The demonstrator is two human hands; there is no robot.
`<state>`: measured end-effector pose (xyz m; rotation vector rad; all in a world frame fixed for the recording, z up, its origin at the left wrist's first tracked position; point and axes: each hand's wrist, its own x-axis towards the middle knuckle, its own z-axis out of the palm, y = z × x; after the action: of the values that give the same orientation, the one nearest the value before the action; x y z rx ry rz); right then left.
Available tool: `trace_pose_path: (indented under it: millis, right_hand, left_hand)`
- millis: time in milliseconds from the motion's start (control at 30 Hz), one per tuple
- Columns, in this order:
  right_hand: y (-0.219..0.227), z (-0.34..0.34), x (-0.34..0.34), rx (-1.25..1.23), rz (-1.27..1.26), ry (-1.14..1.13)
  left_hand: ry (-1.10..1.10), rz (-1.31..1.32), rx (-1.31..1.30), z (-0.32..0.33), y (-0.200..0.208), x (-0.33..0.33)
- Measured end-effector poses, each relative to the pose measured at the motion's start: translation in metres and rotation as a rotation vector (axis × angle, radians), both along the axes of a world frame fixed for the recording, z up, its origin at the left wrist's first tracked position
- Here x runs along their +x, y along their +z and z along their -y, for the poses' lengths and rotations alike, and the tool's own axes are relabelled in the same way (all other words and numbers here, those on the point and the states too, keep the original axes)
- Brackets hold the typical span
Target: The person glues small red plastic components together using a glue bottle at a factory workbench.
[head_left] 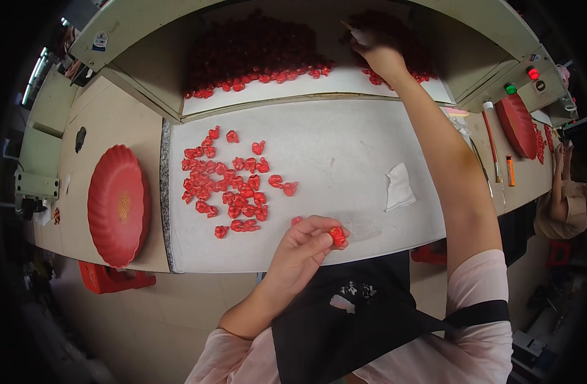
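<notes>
Close to the table's front edge, my left hand [309, 248] pinches a small glossy red figurine [337, 236] between thumb and fingers. My right hand [382, 56] reaches far forward into the open-fronted box, over the right-hand pile of red figurines [409, 61]. Something white [362, 37] shows at its fingertips; shadow and blur hide whether the fingers grip it. A loose cluster of red figurines [207, 180] lies on the white work surface [345, 160] left of centre. One more red piece [297, 221] is partly hidden behind my left hand.
A larger heap of red figurines [249, 54] fills the box's left part. A fluted red tray [119, 205] stands at left. A crumpled white cloth [400, 187] lies near my right arm. Beyond it are a brush [492, 144], an orange tube [510, 171] and another person [562, 205].
</notes>
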<state>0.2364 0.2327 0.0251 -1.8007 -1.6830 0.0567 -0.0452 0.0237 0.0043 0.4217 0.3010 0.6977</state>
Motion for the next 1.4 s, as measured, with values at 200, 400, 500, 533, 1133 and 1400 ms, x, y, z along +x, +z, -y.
trace_pose_path:
  millis: [200, 400, 500, 533, 1133, 1400]
  right_hand:
    - [-0.017, -0.065, -0.002, -0.099, 0.371, -0.052]
    - [-0.043, -0.079, 0.031, 0.097, 0.614, 0.086]
    - [0.029, 0.007, -0.018, -0.307, -0.171, 0.075]
    - [0.033, 0.028, -0.025, -0.432, -0.433, 0.026]
    - [-0.007, 0.263, -0.108, -0.144, -1.518, 0.221]
    - [0.012, 0.279, -0.113, 0.039, -0.933, 0.229]
  left_hand:
    - [0.025, -0.049, 0.024, -0.007, 0.003, -0.006]
    - [0.027, -0.059, 0.021, -0.007, 0.004, -0.008]
    - [0.060, -0.029, 0.015, -0.008, 0.003, -0.008]
    - [0.077, -0.022, 0.007, -0.008, 0.002, -0.008]
    - [0.242, -0.241, 0.212, 0.018, -0.002, 0.020]
    - [0.232, -0.286, 0.308, 0.028, 0.000, 0.024]
